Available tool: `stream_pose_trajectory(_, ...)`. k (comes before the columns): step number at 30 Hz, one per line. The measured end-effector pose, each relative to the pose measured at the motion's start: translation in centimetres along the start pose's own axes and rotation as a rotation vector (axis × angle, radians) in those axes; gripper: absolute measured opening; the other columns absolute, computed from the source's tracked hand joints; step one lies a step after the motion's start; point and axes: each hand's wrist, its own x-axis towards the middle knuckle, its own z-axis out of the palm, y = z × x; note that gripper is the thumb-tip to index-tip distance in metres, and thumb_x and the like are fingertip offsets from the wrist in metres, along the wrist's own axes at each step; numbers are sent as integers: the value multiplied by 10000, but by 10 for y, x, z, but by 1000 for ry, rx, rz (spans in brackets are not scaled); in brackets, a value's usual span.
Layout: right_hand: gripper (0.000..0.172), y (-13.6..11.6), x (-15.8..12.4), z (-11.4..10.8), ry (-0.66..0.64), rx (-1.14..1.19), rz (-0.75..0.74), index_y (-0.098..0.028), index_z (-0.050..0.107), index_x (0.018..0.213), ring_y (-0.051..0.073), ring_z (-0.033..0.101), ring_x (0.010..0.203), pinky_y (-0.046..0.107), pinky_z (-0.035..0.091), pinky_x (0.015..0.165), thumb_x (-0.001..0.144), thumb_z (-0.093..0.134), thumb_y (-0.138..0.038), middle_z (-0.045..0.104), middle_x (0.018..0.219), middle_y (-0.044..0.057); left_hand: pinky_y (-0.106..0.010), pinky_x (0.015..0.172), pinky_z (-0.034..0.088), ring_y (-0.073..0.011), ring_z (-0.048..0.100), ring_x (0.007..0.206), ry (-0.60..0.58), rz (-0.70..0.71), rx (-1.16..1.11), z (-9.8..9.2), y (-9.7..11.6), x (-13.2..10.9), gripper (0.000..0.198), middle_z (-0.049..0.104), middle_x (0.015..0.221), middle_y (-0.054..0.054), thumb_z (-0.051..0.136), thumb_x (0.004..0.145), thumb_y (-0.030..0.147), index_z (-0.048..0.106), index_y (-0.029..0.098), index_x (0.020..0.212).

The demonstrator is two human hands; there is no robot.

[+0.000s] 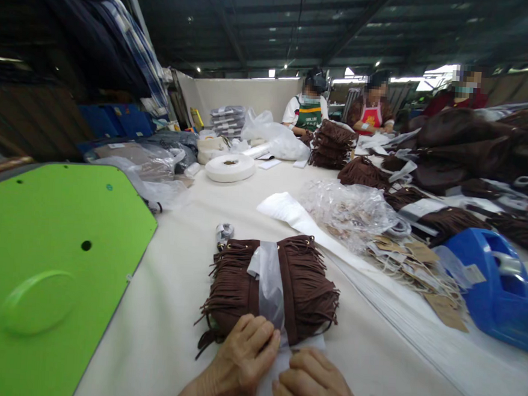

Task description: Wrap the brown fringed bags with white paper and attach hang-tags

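Observation:
A brown fringed bag (235, 280) lies flat on the table in front of me, with metal eyelets along its far edge. Around its middle runs a translucent white wrapping strip (271, 277), which hangs down past the near edge of the bag. My left hand (246, 362) pinches this strip at the bag's near edge, knuckles touching the brown material. Just to the right, my right hand (316, 386) has its fingers curled in on the lower part of the strip. The fingertips of both hands are partly hidden.
A green machine panel (51, 267) fills the left. On the right are a blue tape dispenser (493, 286), several paper tags (417, 263), clear plastic bags (349, 207) and white sheets (375, 290). Farther back are a white tape roll (230, 167), stacked fringed bags (332, 144) and co-workers (309, 107).

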Motion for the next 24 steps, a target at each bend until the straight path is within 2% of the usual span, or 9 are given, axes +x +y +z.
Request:
stream_pose_trajectory(4,373,23,22,-6,-90,114,105,-139,628,794,145,492,650,291,390,602,946,289,-174,600,673,50,-426,807,431,-225,526,897,-29,-104,-190,-10,1,-5,361,579,924,-103,367,815,195,504,102,1137)
stream_pose_trajectory(6,387,36,29,-1,-84,159,193,-160,634,791,141,490,664,275,388,604,959,295,-243,598,699,47,-398,802,451,-216,544,904,-10,-261,-238,-10,4,-7,386,597,946,-91,432,825,218,449,128,1200)
stream_pose_trajectory(9,349,52,33,12,-110,174,319,-188,650,791,133,512,685,243,396,608,945,370,-328,609,724,37,-334,767,491,-197,571,877,130,-542,-195,-3,9,-9,448,623,928,-86,469,871,251,345,123,1282)
stream_pose_trajectory(11,330,57,32,20,-156,146,388,-191,648,766,134,521,693,237,402,617,927,412,-355,613,730,32,-317,724,505,-191,582,812,213,-627,-174,4,12,-9,443,632,841,-65,446,892,258,328,118,1296)
stream_pose_trajectory(14,258,59,30,26,-225,72,459,-194,641,733,138,517,698,236,401,622,901,484,-311,599,716,20,-319,715,502,-181,580,748,244,-603,-173,11,12,-7,447,626,752,-41,441,895,225,323,94,1306)
stream_pose_trajectory(17,197,58,27,29,-249,37,491,-199,636,711,136,514,696,230,396,618,871,546,-271,584,700,9,-303,738,485,-156,577,746,266,-512,-102,12,11,-5,425,630,786,-54,442,893,171,346,58,1291)
stream_pose_trajectory(21,234,57,25,34,-216,6,504,-195,607,659,126,501,668,221,381,602,876,537,-247,564,670,5,-307,751,456,-176,561,847,269,-395,87,11,10,-7,306,615,910,-120,473,868,122,501,60,1167)
stream_pose_trajectory(24,255,57,22,38,-185,1,507,-186,593,645,130,490,665,226,371,601,883,523,-247,553,663,11,-338,788,421,-202,542,897,236,-309,146,16,10,-11,248,615,922,-117,433,870,102,602,102,1052)
